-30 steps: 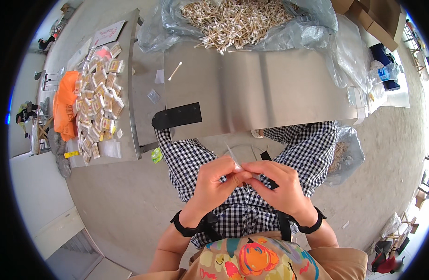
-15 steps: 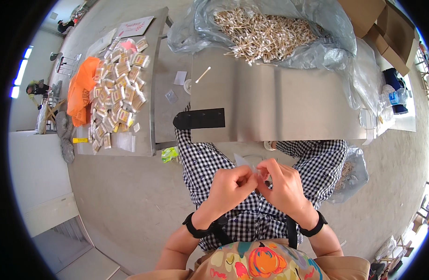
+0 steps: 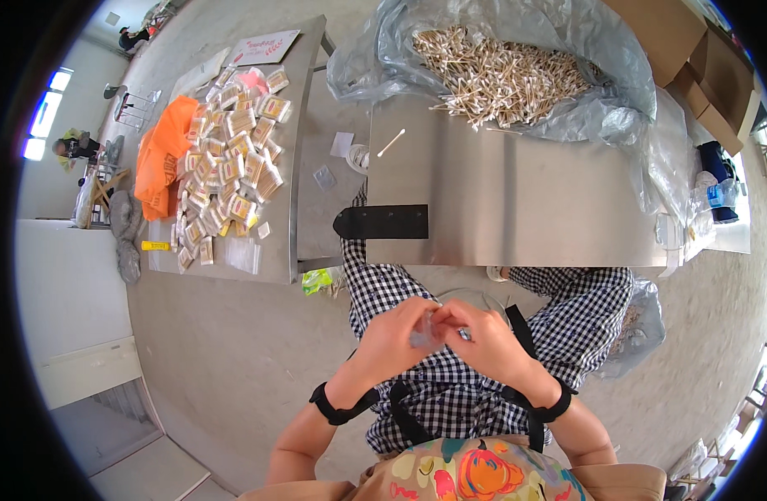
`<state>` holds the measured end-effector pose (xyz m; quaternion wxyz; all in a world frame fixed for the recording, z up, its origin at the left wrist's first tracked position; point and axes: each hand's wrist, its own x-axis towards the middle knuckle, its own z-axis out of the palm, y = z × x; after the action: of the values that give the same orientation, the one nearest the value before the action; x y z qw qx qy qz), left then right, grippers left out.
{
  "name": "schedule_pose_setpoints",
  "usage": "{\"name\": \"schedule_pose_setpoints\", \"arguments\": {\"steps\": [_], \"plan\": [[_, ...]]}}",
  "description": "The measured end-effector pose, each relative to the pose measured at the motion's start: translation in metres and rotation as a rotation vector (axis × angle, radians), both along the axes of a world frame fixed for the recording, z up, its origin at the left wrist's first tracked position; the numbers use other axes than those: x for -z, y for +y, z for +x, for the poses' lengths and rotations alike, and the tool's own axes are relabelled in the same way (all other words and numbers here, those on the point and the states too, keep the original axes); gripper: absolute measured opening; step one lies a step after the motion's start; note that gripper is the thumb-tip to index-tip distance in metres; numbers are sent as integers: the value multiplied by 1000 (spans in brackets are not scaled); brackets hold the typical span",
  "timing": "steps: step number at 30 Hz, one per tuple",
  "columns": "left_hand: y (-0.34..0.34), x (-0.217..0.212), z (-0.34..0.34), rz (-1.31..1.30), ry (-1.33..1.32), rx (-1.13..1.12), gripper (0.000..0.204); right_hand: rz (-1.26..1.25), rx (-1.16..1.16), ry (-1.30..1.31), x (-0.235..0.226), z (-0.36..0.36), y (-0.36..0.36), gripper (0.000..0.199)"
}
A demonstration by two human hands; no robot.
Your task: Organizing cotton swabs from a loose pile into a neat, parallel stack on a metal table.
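Note:
Over my lap, my left hand [image 3: 390, 341] and my right hand [image 3: 485, 341] meet with fingers pinched together. Between them is a small clear plastic bag [image 3: 423, 336], crumpled and partly covered by the fingers. Whether anything lies inside it I cannot make out. Ahead of the hands stands a metal table [image 3: 567, 200] with a single cotton swab [image 3: 391, 143] near its left edge. A large heap of cotton swabs [image 3: 504, 79] lies on a grey plastic sheet [image 3: 567, 125] at its far side.
On the left metal table [image 3: 275, 242] lie many packed swab bags [image 3: 233, 167], an orange bag [image 3: 162, 154], flat clear bags [image 3: 243, 255] and a yellow tube [image 3: 156, 246]. A black strap [image 3: 383, 222] juts past the front table's left edge. A cardboard box [image 3: 717, 92] stands far right.
Both hands have shifted slightly and turned, with the bag now lower between them. Its pointed end no longer sticks up beyond the fingers. The whole view has moved a little.

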<state>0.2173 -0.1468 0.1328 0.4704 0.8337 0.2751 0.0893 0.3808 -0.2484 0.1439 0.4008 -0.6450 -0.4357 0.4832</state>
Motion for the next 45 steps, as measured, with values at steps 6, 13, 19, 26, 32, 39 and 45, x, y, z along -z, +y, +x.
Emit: {"name": "schedule_pose_setpoints", "arguments": {"steps": [6, 13, 19, 26, 32, 39, 45], "plan": [[96, 47, -36, 306, 344, -491, 24, 3, 167, -88, -1, 35, -17, 22], [160, 132, -58, 421, 430, -493, 21, -40, 294, -56, -9, 53, -43, 22], [179, 121, -31, 545, 338, -158, 30, -45, 335, -56, -10, 54, -50, 22], [180, 86, -21, 621, 499, 77, 67, -61, 413, -45, -6, 65, -55, 24], [182, 80, -29, 475, 481, -7, 94, -135, 480, -69, 3, 90, -90, 26], [176, 88, -32, 506, 444, 13, 93, -187, 587, 1, 13, 108, -139, 22], [177, 75, -25, 515, 409, 56, 91, -315, 738, -110, 79, 137, -223, 31]]}}
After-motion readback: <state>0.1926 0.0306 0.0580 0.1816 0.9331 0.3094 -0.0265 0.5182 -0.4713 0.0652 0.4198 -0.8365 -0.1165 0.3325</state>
